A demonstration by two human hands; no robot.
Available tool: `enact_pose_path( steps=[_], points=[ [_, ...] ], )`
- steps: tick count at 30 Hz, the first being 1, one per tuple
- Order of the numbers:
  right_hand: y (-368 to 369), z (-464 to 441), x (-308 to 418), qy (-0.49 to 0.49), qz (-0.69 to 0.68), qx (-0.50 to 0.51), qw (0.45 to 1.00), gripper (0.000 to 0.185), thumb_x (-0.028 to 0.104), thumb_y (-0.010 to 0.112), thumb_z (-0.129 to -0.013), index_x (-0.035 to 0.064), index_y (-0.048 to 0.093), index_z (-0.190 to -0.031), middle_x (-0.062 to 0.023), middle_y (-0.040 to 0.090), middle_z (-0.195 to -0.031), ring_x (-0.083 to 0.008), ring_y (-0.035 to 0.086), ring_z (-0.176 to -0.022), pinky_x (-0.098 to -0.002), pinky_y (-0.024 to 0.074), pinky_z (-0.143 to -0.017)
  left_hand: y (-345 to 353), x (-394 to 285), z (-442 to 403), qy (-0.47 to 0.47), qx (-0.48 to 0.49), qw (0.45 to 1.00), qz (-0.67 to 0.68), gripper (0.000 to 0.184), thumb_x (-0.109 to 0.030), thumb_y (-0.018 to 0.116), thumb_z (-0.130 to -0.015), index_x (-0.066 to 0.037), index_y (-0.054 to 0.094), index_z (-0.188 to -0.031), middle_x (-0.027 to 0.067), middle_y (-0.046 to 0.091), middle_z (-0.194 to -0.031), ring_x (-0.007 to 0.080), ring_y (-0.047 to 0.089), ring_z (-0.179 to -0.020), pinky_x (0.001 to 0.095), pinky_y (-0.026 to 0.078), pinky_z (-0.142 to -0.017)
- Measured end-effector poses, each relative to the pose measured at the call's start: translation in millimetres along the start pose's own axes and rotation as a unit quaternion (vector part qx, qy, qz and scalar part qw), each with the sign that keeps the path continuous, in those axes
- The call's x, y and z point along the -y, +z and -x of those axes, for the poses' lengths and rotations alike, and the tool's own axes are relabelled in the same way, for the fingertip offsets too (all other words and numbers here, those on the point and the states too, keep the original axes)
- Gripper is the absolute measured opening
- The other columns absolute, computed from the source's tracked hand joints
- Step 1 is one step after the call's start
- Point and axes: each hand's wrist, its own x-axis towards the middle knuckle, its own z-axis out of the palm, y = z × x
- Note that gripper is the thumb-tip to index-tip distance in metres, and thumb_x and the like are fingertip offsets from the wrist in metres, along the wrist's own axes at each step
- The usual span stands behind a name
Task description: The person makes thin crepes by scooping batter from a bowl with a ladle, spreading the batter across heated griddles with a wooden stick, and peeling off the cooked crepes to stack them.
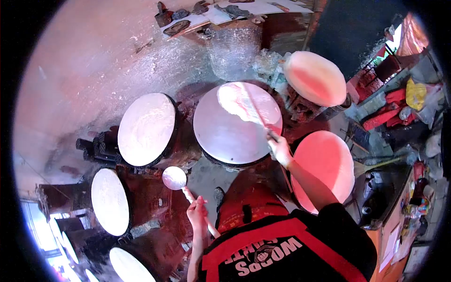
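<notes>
Held in right hand (281, 151), fingers closed around one end: thin stick (253, 105), slanting over white patch (232, 103) on round plate (221, 136), centre of frame. Held in left hand (197, 216), fingers bent against handle: round-headed ladle (174, 177), lower centre-left. Also, right of centre: pinkish disc (322, 169).

We see a rough, blotchy wall (94, 61); a cluttered shelf (211, 19); grey floor (206, 176); bright light at lower left; a dark panel (352, 35).
</notes>
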Motion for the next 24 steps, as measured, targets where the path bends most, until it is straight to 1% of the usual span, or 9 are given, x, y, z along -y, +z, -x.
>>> enact_pose_path(
  steps=[4, 8, 12, 13, 14, 17, 18, 20, 24],
  points=[
    [17.9, -15.7, 1.9, 0.018, -0.008, 0.146, 0.989, 0.036, 0.021, 0.056, -0.093, 0.0170, 0.054, -0.129, 0.0077, 0.043, -0.056, -0.0050, 0.035, -0.040, -0.0234, 0.0272, -0.036, 5.3, 30.7, 12.2, -0.006, -0.057, 0.996, 0.062, 0.021, -0.016, 0.062, -0.088, -0.009, 0.058, -0.069, -0.0044, 0.043, -0.056, 0.0038, 0.036, -0.045, 0.0205, 0.029, -0.039],
    [-35.2, 10.8, 25.4, 0.076, -0.001, 0.297, 0.952, 0.044, 0.011, 0.053, -0.090, 0.0161, 0.049, -0.133, 0.0051, 0.045, -0.053, -0.0060, 0.039, -0.040, -0.0236, 0.0305, -0.035, 11.7, 33.9, 31.4, 0.000, -0.065, 0.995, 0.080, 0.024, -0.010, 0.063, -0.084, -0.013, 0.049, -0.064, -0.0055, 0.043, -0.060, 0.0040, 0.039, -0.049, 0.0205, 0.031, -0.040],
    [-68.7, -50.1, -2.6, -0.020, 0.018, 0.165, 0.986, 0.050, 0.001, 0.044, -0.080, 0.0111, 0.055, -0.128, 0.0035, 0.051, -0.055, -0.0060, 0.042, -0.041, -0.0233, 0.0352, -0.039, 12.2, 34.0, 35.0, 0.025, -0.101, 0.987, 0.119, 0.025, -0.009, 0.063, -0.083, -0.014, 0.047, -0.064, -0.0060, 0.044, -0.062, 0.0042, 0.039, -0.050, 0.0201, 0.032, -0.041],
    [-63.5, -78.1, -15.6, -0.066, 0.019, 0.092, 0.993, 0.047, 0.001, 0.045, -0.081, 0.0098, 0.057, -0.125, 0.0031, 0.054, -0.057, -0.0065, 0.043, -0.042, -0.0231, 0.0354, -0.039, 13.3, 29.3, 38.8, 0.030, -0.109, 0.989, 0.094, 0.025, -0.011, 0.064, -0.084, -0.014, 0.048, -0.065, -0.0056, 0.044, -0.061, 0.0048, 0.039, -0.049, 0.0209, 0.032, -0.041],
    [-56.4, -59.2, 27.4, -0.025, -0.031, 0.109, 0.993, 0.042, 0.006, 0.051, -0.084, 0.0091, 0.057, -0.125, 0.0026, 0.056, -0.059, -0.0075, 0.046, -0.045, -0.0241, 0.0368, -0.042, 11.9, 27.3, 40.8, 0.030, -0.108, 0.990, 0.086, 0.025, -0.013, 0.063, -0.085, -0.014, 0.049, -0.065, -0.0054, 0.044, -0.061, 0.0052, 0.040, -0.049, 0.0213, 0.032, -0.041],
    [-31.3, -71.7, 26.6, -0.067, 0.145, 0.224, 0.961, 0.040, 0.019, 0.061, -0.087, 0.0089, 0.057, -0.125, 0.0025, 0.053, -0.060, -0.0076, 0.047, -0.053, -0.0256, 0.0375, -0.047, 13.3, 22.2, 48.9, 0.021, -0.118, 0.991, 0.051, 0.029, -0.022, 0.059, -0.090, -0.013, 0.047, -0.065, -0.0040, 0.042, -0.058, 0.0072, 0.040, -0.047, 0.0240, 0.033, -0.041],
    [-25.0, -66.3, 27.8, 0.014, 0.118, 0.266, 0.957, 0.039, 0.011, 0.057, -0.086, 0.0093, 0.056, -0.126, 0.0022, 0.052, -0.059, -0.0070, 0.046, -0.051, -0.0248, 0.0361, -0.045, 15.0, 20.0, 55.0, 0.016, -0.131, 0.990, 0.043, 0.030, -0.025, 0.058, -0.091, -0.013, 0.048, -0.065, -0.0035, 0.042, -0.058, 0.0077, 0.040, -0.047, 0.0247, 0.033, -0.041],
    [-43.3, -49.3, 28.1, -0.017, 0.120, 0.322, 0.939, 0.041, 0.009, 0.054, -0.086, 0.0099, 0.056, -0.127, 0.0023, 0.051, -0.058, -0.0067, 0.044, -0.048, -0.0236, 0.0348, -0.043, 19.6, 17.5, 71.2, 0.003, -0.159, 0.987, 0.029, 0.034, -0.031, 0.056, -0.092, -0.013, 0.048, -0.065, -0.0025, 0.042, -0.057, 0.0087, 0.040, -0.046, 0.0259, 0.033, -0.041],
    [-91.5, -72.0, 30.3, 0.087, 0.076, 0.359, 0.926, 0.044, 0.007, 0.054, -0.081, 0.0092, 0.058, -0.124, 0.0039, 0.049, -0.055, -0.0070, 0.043, -0.043, -0.0234, 0.0334, -0.039, 22.7, 35.3, 88.8, -0.036, -0.219, 0.975, 0.010, 0.047, -0.046, 0.042, -0.095, -0.008, 0.053, -0.069, 0.0019, 0.046, -0.058, 0.0130, 0.044, -0.047, 0.0268, 0.037, -0.042]
  ],
)
